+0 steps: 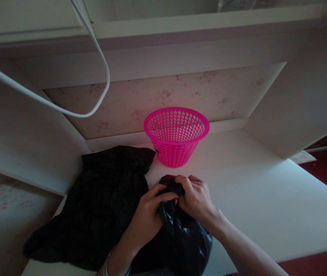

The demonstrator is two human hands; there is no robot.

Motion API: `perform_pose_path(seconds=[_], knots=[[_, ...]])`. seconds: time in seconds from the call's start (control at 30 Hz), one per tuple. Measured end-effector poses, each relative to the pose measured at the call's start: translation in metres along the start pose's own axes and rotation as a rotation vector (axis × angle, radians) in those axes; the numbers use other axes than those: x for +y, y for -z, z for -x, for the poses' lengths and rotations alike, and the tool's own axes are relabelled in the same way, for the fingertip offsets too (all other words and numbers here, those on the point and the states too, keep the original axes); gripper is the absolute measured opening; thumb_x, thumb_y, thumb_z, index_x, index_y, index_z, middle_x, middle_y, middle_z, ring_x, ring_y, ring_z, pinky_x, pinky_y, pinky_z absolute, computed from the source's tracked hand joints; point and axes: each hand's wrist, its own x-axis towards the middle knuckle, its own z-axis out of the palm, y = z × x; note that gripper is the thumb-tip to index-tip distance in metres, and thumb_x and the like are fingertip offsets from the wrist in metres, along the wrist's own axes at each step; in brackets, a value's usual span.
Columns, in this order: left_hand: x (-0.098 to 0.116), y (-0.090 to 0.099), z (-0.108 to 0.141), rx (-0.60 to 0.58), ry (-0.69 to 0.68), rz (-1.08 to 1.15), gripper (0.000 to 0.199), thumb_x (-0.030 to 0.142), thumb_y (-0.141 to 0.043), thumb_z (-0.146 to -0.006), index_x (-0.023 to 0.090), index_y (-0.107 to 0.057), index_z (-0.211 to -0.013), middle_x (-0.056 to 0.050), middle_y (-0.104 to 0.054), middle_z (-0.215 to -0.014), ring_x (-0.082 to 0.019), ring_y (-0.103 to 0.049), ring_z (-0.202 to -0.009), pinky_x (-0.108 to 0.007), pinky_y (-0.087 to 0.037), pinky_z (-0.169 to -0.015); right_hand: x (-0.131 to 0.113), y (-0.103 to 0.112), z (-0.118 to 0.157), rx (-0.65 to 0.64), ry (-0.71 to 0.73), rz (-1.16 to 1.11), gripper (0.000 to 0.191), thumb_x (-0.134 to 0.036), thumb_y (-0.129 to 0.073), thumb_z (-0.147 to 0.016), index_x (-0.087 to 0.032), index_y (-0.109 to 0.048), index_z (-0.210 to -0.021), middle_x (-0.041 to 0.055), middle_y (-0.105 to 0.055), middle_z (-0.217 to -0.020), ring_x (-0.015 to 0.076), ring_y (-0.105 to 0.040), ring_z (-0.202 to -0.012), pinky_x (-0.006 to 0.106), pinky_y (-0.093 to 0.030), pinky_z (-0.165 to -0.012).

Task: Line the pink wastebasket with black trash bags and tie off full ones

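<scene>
My left hand (153, 209) and my right hand (195, 197) are both closed on the gathered top of a black plastic bag (190, 245). The shiny body of the bag hangs below my hands at the bottom of the view. Left of it, a second black bag or sheet (100, 214) lies crumpled and spread out. Just beyond my hands a pink perforated plastic basket (176, 155) stands upright, apart from my fingers. What the held bag contains is hidden.
The white surface (255, 184) extends to the right, bounded by white side panels (301, 88) and a floral-papered back (163, 94). A white cable (106, 76) loops down at upper left. An overhead shelf edge (203, 25) crosses the top. Reddish flooring (321, 176) shows at right.
</scene>
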Motion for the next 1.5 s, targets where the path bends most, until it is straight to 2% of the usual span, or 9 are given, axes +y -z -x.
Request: perform_pose_path(seconds=[0.17, 0.3, 0.47, 0.67, 0.9, 1.0, 1.17, 1.37, 1.5], knots=[[0.003, 0.003, 0.001, 0.061, -0.085, -0.128, 0.034, 0.011, -0.071, -0.092, 0.033, -0.079, -0.117, -0.003, -0.071, -0.103, -0.019, -0.068, -0.1, -0.032, -0.057, -0.092, 0.001, 0.0, -0.002, -0.087, 0.007, -0.017, 0.034, -0.008, -0.053, -0.08, -0.02, -0.055, -0.112, 0.0076, -0.076, -0.095, 0.0203, -0.067, -0.071, 0.032, -0.048, -0.068], [0.008, 0.003, 0.001, 0.007, -0.114, -0.179, 0.033, 0.011, -0.07, -0.092, 0.03, -0.08, -0.116, -0.007, -0.068, -0.113, -0.022, -0.069, -0.103, -0.034, -0.06, -0.09, 0.001, -0.001, -0.001, -0.001, -0.015, -0.118, 0.014, -0.013, -0.054, -0.081, -0.024, -0.052, -0.09, 0.0011, -0.067, -0.074, 0.0169, -0.058, -0.06, 0.029, -0.044, -0.06], [0.013, -0.002, 0.002, -0.032, -0.171, -0.34, 0.042, 0.007, -0.068, -0.09, 0.032, -0.077, -0.122, -0.006, -0.072, -0.101, -0.026, -0.069, -0.099, -0.045, -0.061, -0.09, -0.001, -0.004, 0.002, 0.093, -0.061, -0.111, 0.016, -0.013, -0.052, -0.075, -0.026, -0.043, -0.079, -0.0044, -0.053, -0.055, 0.0156, -0.048, -0.05, 0.027, -0.035, -0.051], [0.01, -0.008, 0.007, 0.017, -0.131, -0.328, 0.042, 0.003, -0.064, -0.089, 0.029, -0.077, -0.119, -0.01, -0.066, -0.13, -0.026, -0.069, -0.118, -0.043, -0.061, -0.1, -0.001, -0.006, 0.005, 0.15, -0.059, -0.123, 0.019, -0.009, -0.051, -0.078, -0.026, -0.046, -0.085, -0.0041, -0.057, -0.059, 0.0152, -0.052, -0.051, 0.026, -0.04, -0.054], [0.005, -0.012, 0.012, 0.088, -0.161, -0.345, 0.046, 0.001, -0.062, -0.087, 0.029, -0.076, -0.121, -0.012, -0.063, -0.145, -0.027, -0.067, -0.128, -0.042, -0.059, -0.107, -0.002, -0.002, 0.006, 0.066, -0.032, -0.183, 0.033, -0.003, -0.05, -0.076, -0.023, -0.059, -0.1, 0.0035, -0.073, -0.082, 0.0176, -0.066, -0.067, 0.03, -0.053, -0.064], [0.002, -0.011, 0.012, 0.112, -0.19, -0.312, 0.041, 0.004, -0.064, -0.088, 0.028, -0.075, -0.119, -0.012, -0.065, -0.143, -0.027, -0.068, -0.126, -0.043, -0.059, -0.106, -0.003, 0.005, 0.012, -0.026, -0.231, -0.421, 0.042, -0.005, -0.054, -0.074, -0.023, -0.063, -0.111, 0.0061, -0.078, -0.099, 0.0195, -0.074, -0.083, 0.031, -0.059, -0.073], [-0.001, -0.009, 0.01, 0.144, -0.314, -0.3, 0.034, 0.008, -0.061, -0.092, 0.025, -0.073, -0.119, -0.013, -0.062, -0.145, -0.027, -0.063, -0.133, -0.045, -0.057, -0.108, 0.001, 0.019, 0.015, -0.168, -0.691, -1.183, 0.044, -0.028, -0.062, -0.085, -0.025, -0.067, -0.129, 0.01, -0.075, -0.13, 0.0267, -0.072, -0.119, 0.043, -0.059, -0.099], [-0.001, -0.016, 0.006, 0.054, -0.391, -0.321, 0.028, 0.01, -0.06, -0.095, 0.023, -0.074, -0.116, -0.013, -0.064, -0.142, -0.026, -0.06, -0.135, -0.044, -0.056, -0.111, -0.002, 0.023, 0.001, -0.345, -0.929, -1.318, 0.042, -0.049, -0.078, -0.087, -0.024, -0.078, -0.12, 0.0072, -0.078, -0.122, 0.0238, -0.071, -0.114, 0.039, -0.054, -0.105], [-0.002, -0.016, 0.006, 0.024, -0.415, -0.379, 0.031, 0.013, -0.058, -0.099, 0.023, -0.073, -0.123, -0.014, -0.062, -0.145, -0.027, -0.059, -0.138, -0.045, -0.057, -0.109, -0.002, 0.023, -0.003, -0.38, -1.044, -1.456, 0.041, -0.046, -0.086, -0.08, -0.02, -0.081, -0.111, 0.0074, -0.08, -0.109, 0.0212, -0.073, -0.098, 0.034, -0.057, -0.09]])
